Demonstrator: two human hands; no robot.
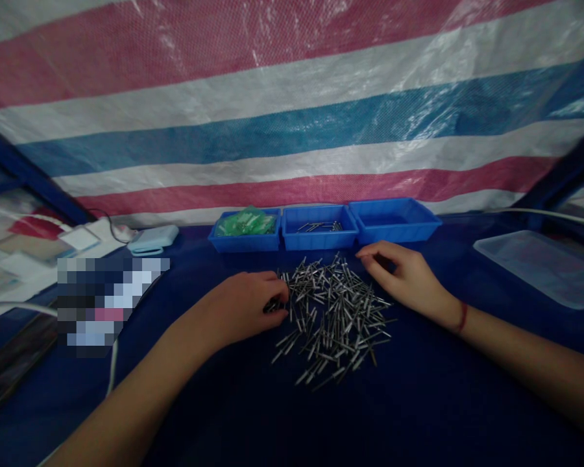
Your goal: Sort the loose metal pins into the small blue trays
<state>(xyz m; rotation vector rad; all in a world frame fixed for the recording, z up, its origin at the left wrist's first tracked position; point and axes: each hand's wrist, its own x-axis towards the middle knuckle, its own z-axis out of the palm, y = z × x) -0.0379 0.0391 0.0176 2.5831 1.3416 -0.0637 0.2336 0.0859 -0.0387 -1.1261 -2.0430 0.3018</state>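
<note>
A loose pile of silver blind rivets (338, 311) lies spread on the dark blue tabletop (282, 415). At the pile's left edge, my left hand (246, 305) is curled, with some rivets showing between its fingers and thumb. My right hand (403, 272) hovers by the pile's upper right edge. Its thumb and forefinger come together in a pinch, and anything between the tips is too small to make out. Behind the pile, the middle blue bin (318, 240) contains a few rivets.
The left blue bin (243, 242) holds a green plastic bag (248, 222); the right blue bin (396, 230) stands beside the middle one. A clear plastic lid (545, 269) lies at right. At left are a light blue case (153, 240), a phone (17, 360) and cables. Striped sheeting (292, 123) hangs behind.
</note>
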